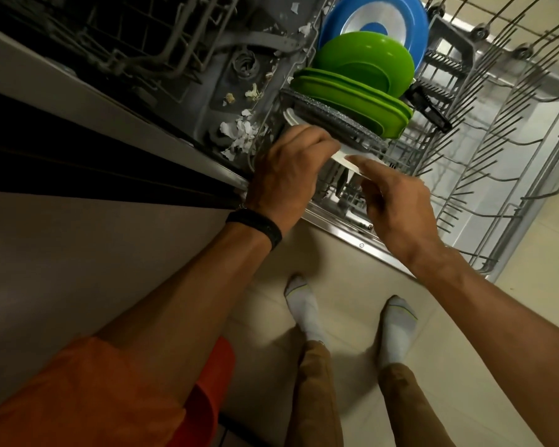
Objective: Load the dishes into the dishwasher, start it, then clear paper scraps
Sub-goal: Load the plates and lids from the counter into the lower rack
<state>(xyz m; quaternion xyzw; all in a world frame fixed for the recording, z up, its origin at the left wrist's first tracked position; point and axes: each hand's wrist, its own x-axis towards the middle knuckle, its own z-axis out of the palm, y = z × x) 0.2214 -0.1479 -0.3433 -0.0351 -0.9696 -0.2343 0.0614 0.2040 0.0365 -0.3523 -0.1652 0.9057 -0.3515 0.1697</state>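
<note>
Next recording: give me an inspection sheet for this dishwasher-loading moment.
Surface: rack pulled out of the dishwasher.
Job's things: blue plate, green bowl, green plates and dark pan racked; white plate at the near end.
Clutter: paper scraps on the tub floor.
Grips: left hand grips white plate; right hand touches its edge, hold unclear.
Cables: nothing seen.
Surroundings: cabinet front, tiled floor.

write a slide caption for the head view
Left hand and right hand set a white plate in the rack near green plates; paper scraps litter the dishwasher.
</note>
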